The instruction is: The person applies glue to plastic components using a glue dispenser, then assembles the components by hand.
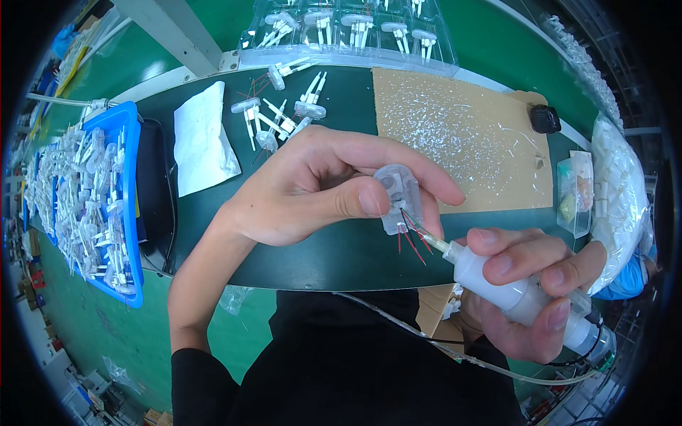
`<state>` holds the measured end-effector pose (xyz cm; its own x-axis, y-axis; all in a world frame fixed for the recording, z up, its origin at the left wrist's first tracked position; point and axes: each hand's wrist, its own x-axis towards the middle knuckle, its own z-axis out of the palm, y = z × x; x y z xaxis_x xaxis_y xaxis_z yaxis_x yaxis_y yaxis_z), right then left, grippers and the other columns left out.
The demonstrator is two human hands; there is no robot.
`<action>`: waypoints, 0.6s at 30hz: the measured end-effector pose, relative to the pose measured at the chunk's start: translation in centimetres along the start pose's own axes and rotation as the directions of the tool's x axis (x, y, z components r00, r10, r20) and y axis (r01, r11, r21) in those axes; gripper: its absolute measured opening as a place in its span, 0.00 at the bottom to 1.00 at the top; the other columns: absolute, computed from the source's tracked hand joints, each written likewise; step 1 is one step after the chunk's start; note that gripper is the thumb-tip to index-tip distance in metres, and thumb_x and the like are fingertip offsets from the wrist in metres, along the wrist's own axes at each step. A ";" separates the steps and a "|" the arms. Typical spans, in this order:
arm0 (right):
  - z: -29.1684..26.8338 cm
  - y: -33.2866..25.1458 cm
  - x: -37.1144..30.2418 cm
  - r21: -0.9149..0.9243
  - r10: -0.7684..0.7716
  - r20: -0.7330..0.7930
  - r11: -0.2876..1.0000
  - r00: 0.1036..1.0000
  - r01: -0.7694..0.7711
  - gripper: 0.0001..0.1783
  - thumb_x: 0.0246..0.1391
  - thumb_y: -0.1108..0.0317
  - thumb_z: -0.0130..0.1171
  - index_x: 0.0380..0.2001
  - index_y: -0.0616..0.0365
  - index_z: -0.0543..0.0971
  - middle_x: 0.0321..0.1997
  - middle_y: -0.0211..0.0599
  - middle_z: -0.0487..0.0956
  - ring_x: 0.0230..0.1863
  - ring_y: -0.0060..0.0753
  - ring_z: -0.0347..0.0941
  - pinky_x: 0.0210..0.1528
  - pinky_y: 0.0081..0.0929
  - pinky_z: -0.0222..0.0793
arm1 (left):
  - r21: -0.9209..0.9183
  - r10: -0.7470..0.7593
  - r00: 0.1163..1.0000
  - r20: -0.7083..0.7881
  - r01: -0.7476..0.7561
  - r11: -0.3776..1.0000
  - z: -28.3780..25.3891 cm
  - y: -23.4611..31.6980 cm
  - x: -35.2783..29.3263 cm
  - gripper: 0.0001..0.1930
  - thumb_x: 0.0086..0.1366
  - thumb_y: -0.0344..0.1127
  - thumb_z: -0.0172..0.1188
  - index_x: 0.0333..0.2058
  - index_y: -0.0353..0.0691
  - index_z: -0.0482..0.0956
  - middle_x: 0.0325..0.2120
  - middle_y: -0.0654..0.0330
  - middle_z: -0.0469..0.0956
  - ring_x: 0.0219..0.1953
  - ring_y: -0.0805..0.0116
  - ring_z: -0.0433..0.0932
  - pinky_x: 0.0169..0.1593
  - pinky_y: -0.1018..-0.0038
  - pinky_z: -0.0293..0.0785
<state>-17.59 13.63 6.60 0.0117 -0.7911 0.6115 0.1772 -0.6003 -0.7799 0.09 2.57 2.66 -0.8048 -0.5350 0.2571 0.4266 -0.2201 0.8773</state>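
Observation:
My left hand (pixel 305 188) pinches a small clear plastic housing (pixel 402 186) between thumb and fingers, above the dark green work mat. Thin red wires (pixel 412 245) hang from the housing's lower end. My right hand (pixel 529 284) wraps round a white dispensing syringe (pixel 483 278), with a hose at its back end. The syringe's thin nozzle points up and left into the housing near the wires; whether it touches is too small to tell. Beyond my left hand lie several similar clear parts (pixel 310 108) with white prongs, some with red wires.
A blue bin (pixel 130 206) heaped with parts stands left, beside a white paper sheet (pixel 202 138). Cardboard (pixel 465 142) with white crumbs lies right of centre, a black lump (pixel 544 119) at its edge. A clear tray (pixel 348 53) of parts sits at the back; a plastic box (pixel 575 195) stands right.

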 end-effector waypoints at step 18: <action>0.2 -0.1 0.1 -0.013 0.010 0.009 1.000 1.000 -0.009 0.12 0.59 0.63 0.35 0.40 0.61 0.59 0.35 0.53 0.72 0.43 0.53 0.74 0.46 0.45 0.72 | -0.018 -0.043 0.999 0.007 0.043 0.999 0.1 0.2 0.0 0.35 0.57 0.58 0.56 0.41 0.22 0.74 0.25 0.52 0.78 0.28 0.69 0.78 0.32 0.79 0.72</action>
<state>-17.45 13.65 6.80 0.0225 -0.7957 0.6053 0.1645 -0.5943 -0.7873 0.16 2.62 2.84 -0.8254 -0.5190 0.2221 0.3987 -0.2574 0.8802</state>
